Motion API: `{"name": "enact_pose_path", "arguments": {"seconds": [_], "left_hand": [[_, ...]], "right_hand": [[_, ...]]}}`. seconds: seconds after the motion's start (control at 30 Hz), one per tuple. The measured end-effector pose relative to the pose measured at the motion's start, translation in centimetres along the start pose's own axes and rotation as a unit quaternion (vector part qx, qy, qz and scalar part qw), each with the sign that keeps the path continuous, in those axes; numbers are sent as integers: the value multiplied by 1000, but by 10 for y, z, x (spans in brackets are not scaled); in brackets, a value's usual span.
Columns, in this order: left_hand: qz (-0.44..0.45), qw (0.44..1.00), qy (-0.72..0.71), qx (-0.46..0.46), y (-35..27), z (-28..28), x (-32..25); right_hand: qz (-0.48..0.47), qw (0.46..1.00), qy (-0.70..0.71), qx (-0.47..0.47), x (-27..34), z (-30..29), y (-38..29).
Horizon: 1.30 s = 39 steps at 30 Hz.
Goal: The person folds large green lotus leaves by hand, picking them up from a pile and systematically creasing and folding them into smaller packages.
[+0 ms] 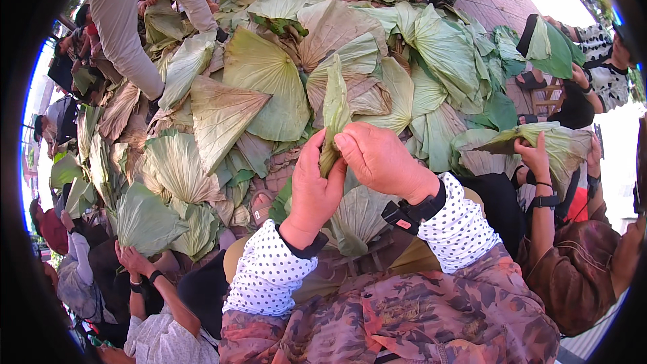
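Observation:
Between my two hands stands a narrow, folded pale-green lotus leaf [335, 98], its tip pointing away from me. My left hand [313, 182] grips its lower end, with the thumb and fingers on either side. The curled fingers of my right hand [381, 159] press against the leaf's right side near that same end; whether they pinch an edge of it is hidden. Below my hands, near my lap, lies another pale leaf [359, 217] with radiating veins. Just beyond them spreads a heap of wilted lotus leaves [268, 91], green to brown, many folded into fans.
Co-workers sit close on both sides. At the right, a person's hands [536, 162] hold a leaf; at the left, another person's hands [134, 260] hold a folded green leaf [146, 220]. Someone in light trousers [121, 25] stands among the leaves. Brick paving [498, 5] shows beyond.

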<state>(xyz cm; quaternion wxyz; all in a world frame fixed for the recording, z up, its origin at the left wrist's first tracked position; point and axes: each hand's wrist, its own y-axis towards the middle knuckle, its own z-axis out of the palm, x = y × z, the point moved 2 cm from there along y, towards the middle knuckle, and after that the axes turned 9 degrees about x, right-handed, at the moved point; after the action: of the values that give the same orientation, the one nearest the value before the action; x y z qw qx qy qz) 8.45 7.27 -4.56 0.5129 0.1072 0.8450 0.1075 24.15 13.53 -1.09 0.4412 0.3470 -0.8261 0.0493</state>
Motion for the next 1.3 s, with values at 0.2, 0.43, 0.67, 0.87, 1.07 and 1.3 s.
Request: {"name": "enact_pose_path", "arguments": {"seconds": [0.2, 0.43, 0.67, 0.87, 1.07, 1.3], "left_hand": [[-10, 997, -71, 5, 6, 2, 3], [-43, 999, -2, -19, 39, 36, -31], [8, 999, 23, -45, 58, 65, -61], [227, 951, 196, 69, 70, 74, -78], [290, 909, 279, 108, 70, 75, -87], [238, 921, 301, 75, 60, 49, -63]], "right_hand": [[56, 979, 192, 43, -4, -6, 5], [-1, 988, 139, 69, -25, -76, 4], [37, 982, 181, -22, -60, -121, -7], [110, 936, 317, -105, -75, -132, 5], [165, 777, 576, -193, -95, -144, 9], [121, 720, 624, -278, -68, -147, 9]]}}
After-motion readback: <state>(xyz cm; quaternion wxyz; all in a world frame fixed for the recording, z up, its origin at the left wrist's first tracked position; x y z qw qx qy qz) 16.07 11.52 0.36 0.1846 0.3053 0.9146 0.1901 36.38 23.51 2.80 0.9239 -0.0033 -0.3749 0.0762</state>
